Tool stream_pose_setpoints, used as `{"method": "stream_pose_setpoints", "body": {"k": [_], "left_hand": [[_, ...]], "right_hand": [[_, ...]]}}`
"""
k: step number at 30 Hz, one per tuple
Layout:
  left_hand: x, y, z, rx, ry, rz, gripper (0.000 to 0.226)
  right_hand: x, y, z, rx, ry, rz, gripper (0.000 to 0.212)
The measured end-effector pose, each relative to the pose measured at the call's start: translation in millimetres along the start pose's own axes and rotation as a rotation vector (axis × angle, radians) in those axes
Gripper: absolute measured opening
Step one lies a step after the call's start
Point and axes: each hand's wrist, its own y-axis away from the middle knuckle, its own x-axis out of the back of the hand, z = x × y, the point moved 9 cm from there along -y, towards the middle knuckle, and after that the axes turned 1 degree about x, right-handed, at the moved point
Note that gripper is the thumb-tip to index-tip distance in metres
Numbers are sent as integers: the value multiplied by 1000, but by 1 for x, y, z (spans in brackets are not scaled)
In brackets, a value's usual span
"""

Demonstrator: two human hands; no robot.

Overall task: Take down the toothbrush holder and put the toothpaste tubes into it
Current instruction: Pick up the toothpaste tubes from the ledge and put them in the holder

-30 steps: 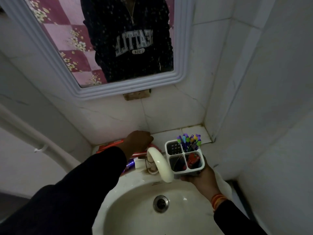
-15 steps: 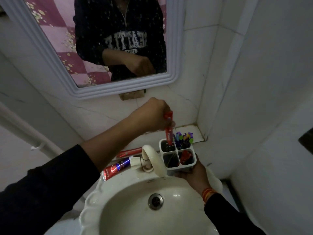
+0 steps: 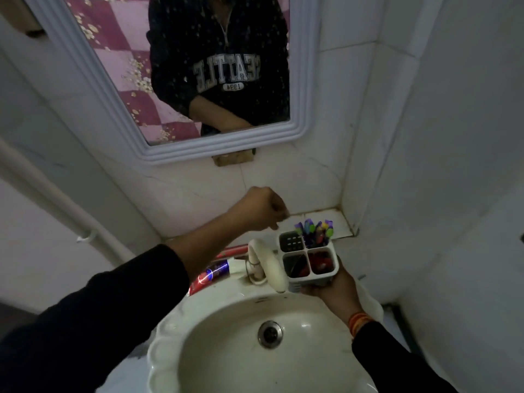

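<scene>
My right hand [image 3: 336, 289] grips from underneath a white toothbrush holder [image 3: 308, 255] with four compartments, held over the sink's back right edge. Several coloured toothbrushes [image 3: 314, 232] stand in its back right compartment. Red items show in the two front compartments, and the back left one looks bare. My left hand [image 3: 262, 208] hovers just above and left of the holder, fingers curled, with no tube visible in it. A red and blue toothpaste tube [image 3: 217, 273] with a white cap lies on the ledge behind the faucet. A red tube [image 3: 235, 249] lies behind it.
A curved white faucet [image 3: 268, 265] stands right against the holder's left side. Below is the white sink [image 3: 158, 350] with its drain [image 3: 270, 333]. A framed mirror [image 3: 198, 148] hangs above; tiled walls close in at the back and right. A white pipe [image 3: 56, 199] runs down the left wall.
My left hand took a red tube from the ledge and held it upright over the holder. Now that hand is drawn back up and left, with no tube visible in it.
</scene>
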Motion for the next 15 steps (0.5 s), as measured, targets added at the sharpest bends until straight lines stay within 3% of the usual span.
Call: {"method": "stream_pose_setpoints", "body": {"k": [2,5,12,15], "left_hand": [[2,-10,-44,61,-180,14,22],[-21,-14,-112,175,-424,-108,33],[-70,-12,-164,213,-519,-196,46],[-71,-17,-161,178,-531,-167,33]], "right_hand": [[2,0,3,-8,17,21,79],[2,-4,12,-17,-17,23,85],[0,-5,15,-26,-10,0,93],[-1,-7,19,-48,-142,8,90]]}}
